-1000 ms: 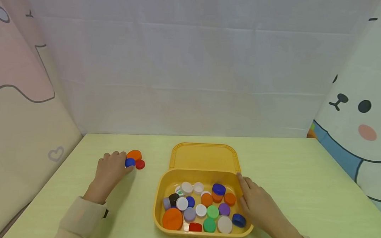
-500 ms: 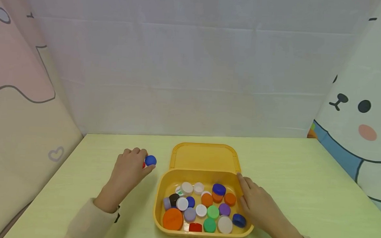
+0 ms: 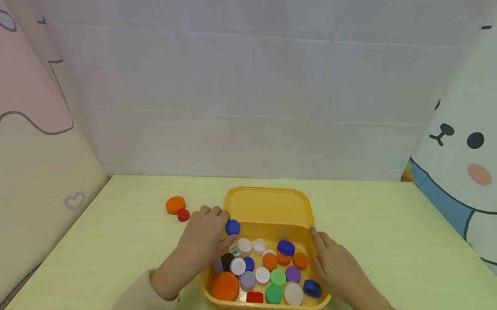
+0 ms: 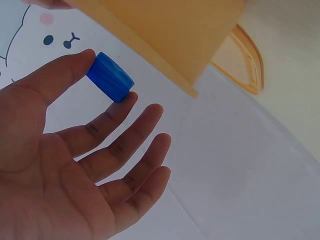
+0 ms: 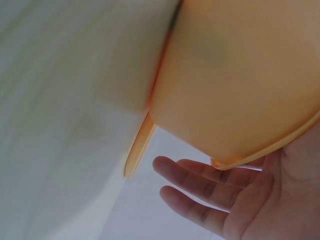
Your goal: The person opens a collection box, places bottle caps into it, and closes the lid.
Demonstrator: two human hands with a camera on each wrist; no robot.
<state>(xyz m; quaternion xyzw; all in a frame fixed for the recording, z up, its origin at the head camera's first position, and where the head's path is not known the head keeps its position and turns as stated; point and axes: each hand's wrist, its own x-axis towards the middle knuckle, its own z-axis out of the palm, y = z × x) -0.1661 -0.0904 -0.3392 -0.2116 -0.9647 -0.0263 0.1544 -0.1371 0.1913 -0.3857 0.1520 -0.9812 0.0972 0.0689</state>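
Observation:
A blue bottle cap (image 3: 233,227) is pinched between the thumb and index finger of my left hand (image 3: 201,236), above the back left corner of the yellow box (image 3: 267,306). The left wrist view shows this blue cap (image 4: 111,77) from the side, with the other fingers spread loosely below it. Inside the box lie several caps, among them a large orange cap (image 3: 225,286), a green cap (image 3: 273,294) and a purple cap (image 3: 293,273). My right hand (image 3: 343,272) rests on the box's right rim, its fingers extended along the outside in the right wrist view.
Behind the box lies a flat yellow lid (image 3: 267,206). On the table's left side, an orange cap (image 3: 175,205) and a small red cap (image 3: 183,215) sit close together. A pale cloth wall (image 3: 250,104) stands behind the table.
My left hand has lifted the blue cap from beside the orange and red caps and carried it rightward to the box. The right hand has stayed on the rim.

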